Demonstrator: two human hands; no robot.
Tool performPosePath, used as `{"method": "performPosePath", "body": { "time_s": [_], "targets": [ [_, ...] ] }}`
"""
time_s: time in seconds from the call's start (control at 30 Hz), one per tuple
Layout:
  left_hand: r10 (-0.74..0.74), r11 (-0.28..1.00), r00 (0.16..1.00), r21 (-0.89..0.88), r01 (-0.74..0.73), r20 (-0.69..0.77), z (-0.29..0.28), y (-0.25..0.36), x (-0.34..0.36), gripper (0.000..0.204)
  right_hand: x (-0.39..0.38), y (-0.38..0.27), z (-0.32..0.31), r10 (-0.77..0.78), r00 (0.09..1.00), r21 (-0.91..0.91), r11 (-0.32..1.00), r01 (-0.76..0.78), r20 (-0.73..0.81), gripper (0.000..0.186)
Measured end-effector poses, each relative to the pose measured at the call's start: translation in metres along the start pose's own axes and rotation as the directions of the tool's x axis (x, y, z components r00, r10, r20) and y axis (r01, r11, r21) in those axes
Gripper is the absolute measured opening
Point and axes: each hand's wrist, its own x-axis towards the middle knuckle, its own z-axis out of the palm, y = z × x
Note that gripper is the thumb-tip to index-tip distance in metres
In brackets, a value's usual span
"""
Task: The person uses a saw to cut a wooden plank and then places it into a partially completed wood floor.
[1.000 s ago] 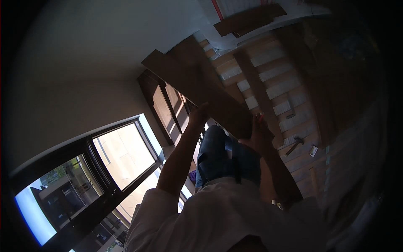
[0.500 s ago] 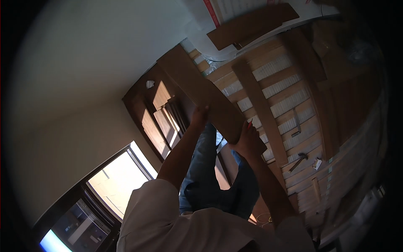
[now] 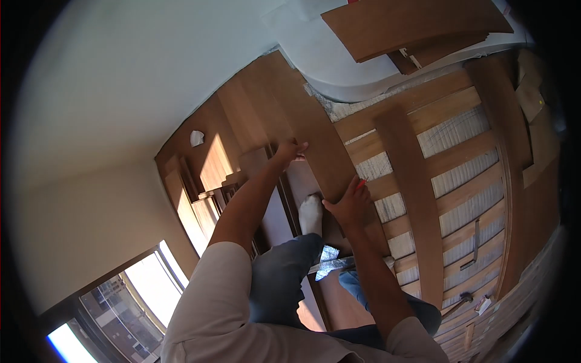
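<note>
A long brown floorboard [image 3: 324, 145] lies slantwise in front of me, its far part beside the laid floor and its near end between my hands. My left hand [image 3: 289, 152] is at the board's left edge, fingers bent around it. At the near end, my right hand [image 3: 350, 204] grips the board with thumb and fingers spread across it. A small red object [image 3: 361, 184], too small to name, shows at the right hand's fingers. To the right, wooden battens [image 3: 465, 192] cross with white ribbed material [image 3: 454, 133] between them.
More brown boards [image 3: 417, 27] lie on the white surface [image 3: 339, 78] at the far right. Stacked boards [image 3: 209, 199] sit to the left, near a white crumpled thing [image 3: 196, 138]. A metal square [image 3: 474, 245] and a hammer [image 3: 457, 304] rest on the battens. My white-socked foot [image 3: 310, 215] is close by.
The board has gone from being held tilted above the floor to lying low beside the laid boards. My body has lowered, with one knee bent forward, and the view has shifted.
</note>
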Motion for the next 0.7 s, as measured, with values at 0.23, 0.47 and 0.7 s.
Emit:
{"method": "performPosePath", "body": {
  "time_s": [0.23,0.47,0.7],
  "targets": [
    [-0.001,0.985,1.0,0.174,0.003,-0.009,-0.022,-0.005,0.078,0.043,0.057,0.009,0.051,-0.115,0.944,-0.004,0.993,0.12,-0.31,0.124],
    [0.031,0.912,0.999,0.408,-0.037,0.02,-0.018,0.002,0.094,0.064,0.066,0.016,0.062,-0.158,0.906,-0.043,0.987,0.153,-0.394,0.122],
    [0.065,0.872,0.994,0.489,-0.012,-0.091,-0.009,0.007,0.08,0.066,0.062,0.021,0.072,-0.167,0.895,-0.041,0.986,0.164,-0.414,0.125]
  ]
}}
